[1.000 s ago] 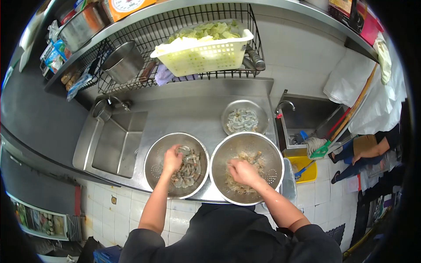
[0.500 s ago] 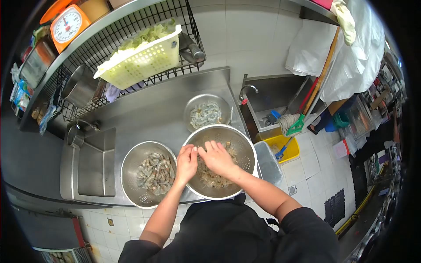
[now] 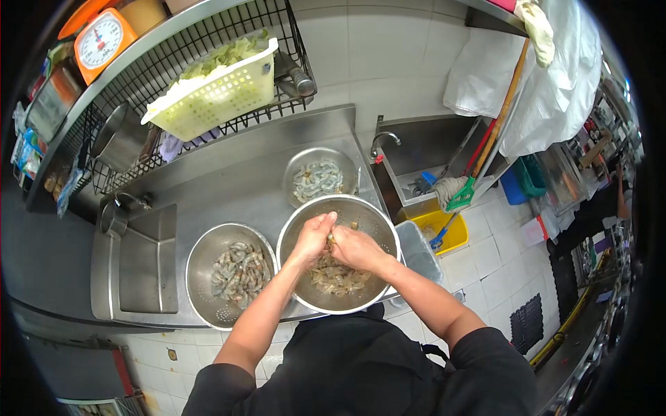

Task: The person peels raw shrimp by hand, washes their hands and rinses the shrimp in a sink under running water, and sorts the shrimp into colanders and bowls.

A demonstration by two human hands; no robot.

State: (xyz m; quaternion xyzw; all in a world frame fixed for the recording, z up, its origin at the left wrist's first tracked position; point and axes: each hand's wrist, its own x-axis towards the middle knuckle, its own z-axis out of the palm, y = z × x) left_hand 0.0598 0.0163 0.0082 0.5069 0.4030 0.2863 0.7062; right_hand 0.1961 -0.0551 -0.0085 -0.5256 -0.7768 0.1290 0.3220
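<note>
Over the right-hand colander (image 3: pixel 288 267), my left hand (image 3: pixel 313 240) and my right hand (image 3: pixel 355 248) meet with fingers pinched together. A small piece of shrimp (image 3: pixel 331 238) shows between them, mostly hidden by the fingers. Beneath my hands lies a heap of brownish shrimp shells (image 3: pixel 338 279). To the left, a second perforated colander (image 3: pixel 201 267) holds grey, unpeeled-looking shrimp (image 3: pixel 241 274). Behind the shell colander, a smaller metal bowl (image 3: pixel 293 165) contains pale peeled shrimp (image 3: pixel 319 180).
A sink (image 3: pixel 149 260) is set into the steel counter (image 3: pixel 222 184) at left. Above hangs a wire rack (image 3: pixel 236 41) with a basket of leafy greens (image 3: pixel 215 100). At right stand a clear plastic bin (image 3: pixel 420 260), a yellow bucket (image 3: pixel 454 239) and mop handles (image 3: pixel 501 114).
My left hand has moved right to meet my right hand, and the fingers of both have closed in around a shrimp piece. The whole view has shifted slightly.
</note>
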